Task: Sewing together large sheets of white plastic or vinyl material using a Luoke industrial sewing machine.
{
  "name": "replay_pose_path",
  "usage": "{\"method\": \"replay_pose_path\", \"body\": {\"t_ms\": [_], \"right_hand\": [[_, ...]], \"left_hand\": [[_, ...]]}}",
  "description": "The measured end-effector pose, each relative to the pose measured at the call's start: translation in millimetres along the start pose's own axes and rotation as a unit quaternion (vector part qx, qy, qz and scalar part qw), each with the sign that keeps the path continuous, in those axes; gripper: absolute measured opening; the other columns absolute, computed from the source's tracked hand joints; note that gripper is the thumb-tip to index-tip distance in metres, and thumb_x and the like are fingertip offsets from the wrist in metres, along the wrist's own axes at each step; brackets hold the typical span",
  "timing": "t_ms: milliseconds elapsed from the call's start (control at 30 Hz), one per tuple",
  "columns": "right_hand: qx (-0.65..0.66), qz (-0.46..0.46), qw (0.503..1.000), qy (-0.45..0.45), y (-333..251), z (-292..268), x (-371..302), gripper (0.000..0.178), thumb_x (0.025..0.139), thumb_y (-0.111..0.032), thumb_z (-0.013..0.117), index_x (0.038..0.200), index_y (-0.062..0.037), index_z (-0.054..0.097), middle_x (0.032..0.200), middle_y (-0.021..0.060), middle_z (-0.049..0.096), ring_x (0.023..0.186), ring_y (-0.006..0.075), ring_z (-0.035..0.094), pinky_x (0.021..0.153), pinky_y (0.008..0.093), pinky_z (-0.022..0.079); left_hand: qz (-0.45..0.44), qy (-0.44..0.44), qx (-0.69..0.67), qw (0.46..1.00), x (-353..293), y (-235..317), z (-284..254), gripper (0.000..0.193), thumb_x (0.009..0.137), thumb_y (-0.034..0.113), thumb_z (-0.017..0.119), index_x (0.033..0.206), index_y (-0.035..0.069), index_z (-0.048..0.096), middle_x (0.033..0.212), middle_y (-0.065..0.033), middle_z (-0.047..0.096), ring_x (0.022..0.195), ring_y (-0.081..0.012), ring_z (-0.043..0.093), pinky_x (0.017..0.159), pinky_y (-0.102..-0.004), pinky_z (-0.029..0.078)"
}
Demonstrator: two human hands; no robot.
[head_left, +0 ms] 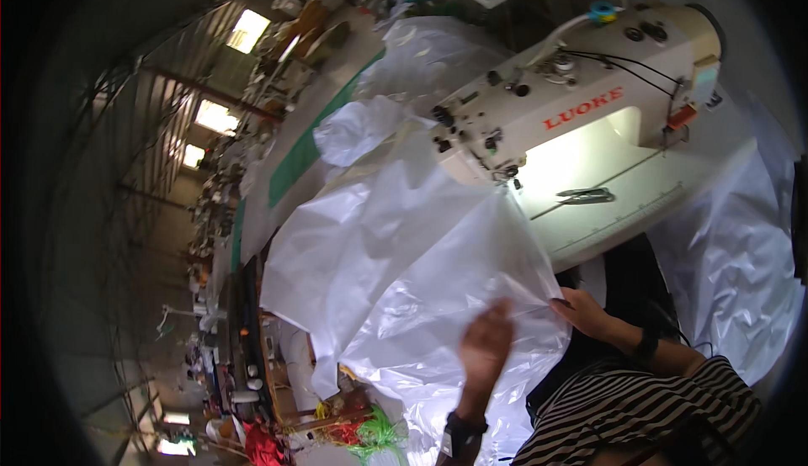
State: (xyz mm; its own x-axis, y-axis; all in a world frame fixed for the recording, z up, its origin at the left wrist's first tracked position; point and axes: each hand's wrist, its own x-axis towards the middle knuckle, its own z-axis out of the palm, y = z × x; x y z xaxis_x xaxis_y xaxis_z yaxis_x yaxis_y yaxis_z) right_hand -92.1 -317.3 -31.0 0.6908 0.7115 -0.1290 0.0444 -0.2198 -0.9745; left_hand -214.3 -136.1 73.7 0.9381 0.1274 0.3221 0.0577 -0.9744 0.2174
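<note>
The white sheet [396,251] spreads from the sewing machine [581,100]; the right hand [589,315] pinches its edge, while the left hand [488,340] is too blurred to tell its opening or hold. Uneven pulling could skew the sheet.

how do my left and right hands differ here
The left hand is blurred, its grip unclear, while the right hand looks sharper and pinches an edge of the white sheet.
The left hand points up the picture; the right hand points left.
The left hand has a dark strap with a pale part at its wrist; the right hand has a dark band.
Both hands are bare.
</note>
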Motion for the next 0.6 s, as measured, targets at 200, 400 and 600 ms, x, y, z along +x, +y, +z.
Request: {"method": "replay_pose_path", "body": {"t_ms": [200,400,600], "right_hand": [[-0.004,-0.028,0.999,-0.018,6.5,-0.3,-0.2,0.022,0.096,-0.019,0.057,0.102,0.0019,0.061,0.073,0.0197,0.063,0.065,0.0299,0.063,0.062,0.0386,0.048],[-0.055,-0.106,0.993,0.024,14.1,0.5,2.5,0.023,0.095,-0.020,0.058,0.097,0.0026,0.060,0.078,0.0238,0.062,0.072,0.0403,0.063,0.064,0.0423,0.048],[-0.006,-0.135,0.991,0.026,31.4,5.5,6.8,0.025,0.096,-0.022,0.057,0.097,0.0026,0.061,0.079,0.0243,0.062,0.074,0.0419,0.062,0.065,0.0434,0.047]], "left_hand": [[-0.186,0.132,0.364,0.903,18.1,-160.1,-110.3,0.057,0.077,0.011,0.071,0.131,0.012,0.053,0.141,-0.0087,0.051,0.131,-0.0290,0.048,0.111,-0.0571,0.033],[0.117,0.151,0.353,0.916,82.0,-116.1,-217.9,0.036,0.068,-0.006,0.057,0.100,0.009,0.063,0.097,-0.0086,0.068,0.096,-0.0266,0.066,0.099,-0.0491,0.047],[0.117,-0.391,-0.072,0.910,48.0,16.4,-195.6,0.021,0.082,0.010,0.061,0.102,0.004,0.063,0.080,-0.0168,0.067,0.076,-0.0393,0.065,0.071,-0.0433,0.053]]}}
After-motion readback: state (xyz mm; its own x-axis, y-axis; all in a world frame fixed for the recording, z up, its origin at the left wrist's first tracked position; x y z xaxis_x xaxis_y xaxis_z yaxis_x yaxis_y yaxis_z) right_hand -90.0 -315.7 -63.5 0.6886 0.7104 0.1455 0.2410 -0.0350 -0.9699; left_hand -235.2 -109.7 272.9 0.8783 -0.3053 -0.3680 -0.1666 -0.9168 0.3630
